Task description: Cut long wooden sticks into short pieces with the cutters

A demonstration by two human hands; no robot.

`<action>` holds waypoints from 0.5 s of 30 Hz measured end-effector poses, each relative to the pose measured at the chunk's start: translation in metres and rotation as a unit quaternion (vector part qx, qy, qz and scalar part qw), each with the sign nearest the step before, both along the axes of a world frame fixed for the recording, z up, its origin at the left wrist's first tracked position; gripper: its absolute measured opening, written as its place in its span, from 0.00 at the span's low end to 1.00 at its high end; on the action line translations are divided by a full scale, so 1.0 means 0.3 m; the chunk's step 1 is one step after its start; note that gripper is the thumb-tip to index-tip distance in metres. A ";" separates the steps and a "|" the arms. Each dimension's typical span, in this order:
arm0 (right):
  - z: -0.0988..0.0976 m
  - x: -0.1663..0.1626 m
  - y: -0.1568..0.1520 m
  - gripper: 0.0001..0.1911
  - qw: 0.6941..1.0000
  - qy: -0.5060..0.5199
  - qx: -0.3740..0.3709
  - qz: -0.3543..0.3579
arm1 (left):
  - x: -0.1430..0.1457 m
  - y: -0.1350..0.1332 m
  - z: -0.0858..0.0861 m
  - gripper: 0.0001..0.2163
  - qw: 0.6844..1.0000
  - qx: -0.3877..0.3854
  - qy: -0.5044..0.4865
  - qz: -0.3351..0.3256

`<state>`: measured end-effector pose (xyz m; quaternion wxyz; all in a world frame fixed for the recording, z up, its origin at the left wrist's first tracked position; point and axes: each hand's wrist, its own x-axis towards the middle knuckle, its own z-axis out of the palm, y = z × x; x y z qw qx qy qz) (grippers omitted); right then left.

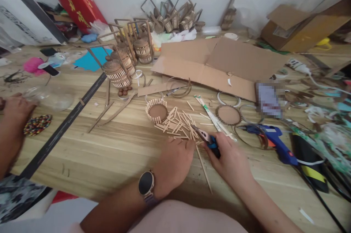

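My right hand (pixel 231 158) is wrapped round the handles of blue-and-black pliers (pixel 204 137). The pliers' jaws reach into a loose heap of short wooden sticks (pixel 175 123). Close beside them, my left hand (pixel 175 160), with a watch on its wrist, has its fingers pinched at the upper end of a long thin wooden stick (pixel 204 169); its fingertips are partly hidden. Behind the heap stands a round cardboard base (pixel 157 111) ringed with upright short sticks. Another round base (pixel 228 114), without sticks, lies to the right, past some green-and-white strips (pixel 215 116).
A blue glue gun (pixel 276 141) and its cable lie at right. Flat cardboard (pixel 203 63) spreads across the back. Small handled baskets (pixel 116 74) stand at back left. A co-worker's hand (pixel 16 110) rests at far left near a clear plastic container (pixel 53 97) and beads (pixel 37 124).
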<state>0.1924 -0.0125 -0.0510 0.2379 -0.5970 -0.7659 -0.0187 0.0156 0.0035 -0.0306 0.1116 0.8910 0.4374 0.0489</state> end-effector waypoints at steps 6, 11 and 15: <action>-0.023 -0.029 -0.014 0.07 0.994 0.012 -0.086 -0.066 | -0.002 -0.019 0.005 0.07 1.000 0.024 0.015 0.008; -0.023 -0.044 -0.011 0.09 0.994 0.015 -0.090 -0.061 | 0.013 -0.029 -0.005 0.10 1.000 0.007 0.007 0.019; -0.002 -0.009 0.012 0.09 0.995 0.038 -0.084 -0.044 | 0.005 -0.005 -0.011 0.11 0.998 -0.044 -0.033 0.042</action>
